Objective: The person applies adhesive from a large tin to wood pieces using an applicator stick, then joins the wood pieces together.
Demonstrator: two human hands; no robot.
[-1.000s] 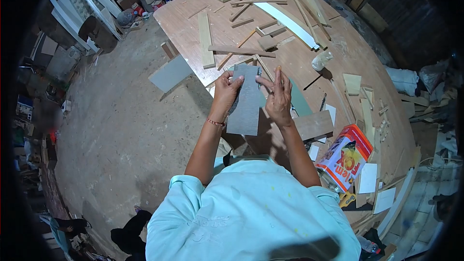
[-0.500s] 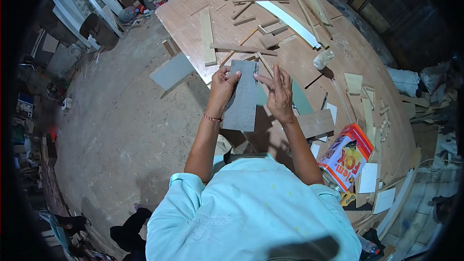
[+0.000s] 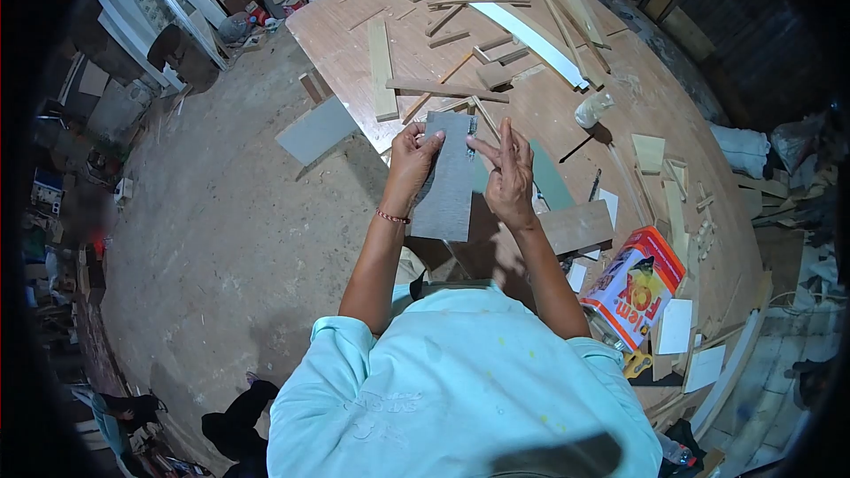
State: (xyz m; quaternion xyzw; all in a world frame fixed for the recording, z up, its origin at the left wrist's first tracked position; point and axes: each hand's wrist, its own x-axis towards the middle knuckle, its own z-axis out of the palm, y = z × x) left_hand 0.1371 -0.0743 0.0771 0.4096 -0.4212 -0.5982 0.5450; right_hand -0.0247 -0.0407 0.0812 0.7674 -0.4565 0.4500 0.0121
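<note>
A flat grey rectangular panel [image 3: 447, 181] is held upright lengthwise in front of my chest. My left hand [image 3: 414, 159] grips its left edge near the top, thumb on the face. Along the panel's upper right edge sits a small shiny metal-looking piece [image 3: 472, 136], too small to make out. My right hand [image 3: 509, 177] is beside that edge, fingers apart, with a fingertip at the small piece and another finger pointing up. Nothing is visibly gripped in it.
The wooden table [image 3: 354, 35] bears wood strips, a white strip [image 3: 531, 40], a small bottle [image 3: 593, 110] and a red and white can [image 3: 636, 288]. A grey board [image 3: 316, 131] leans by the table's left edge. Dark-clothed legs [image 3: 237, 420] show at lower left.
The panel and my left hand have shifted very slightly to the right. My right hand stays at the panel's edge, nearly unmoved.
</note>
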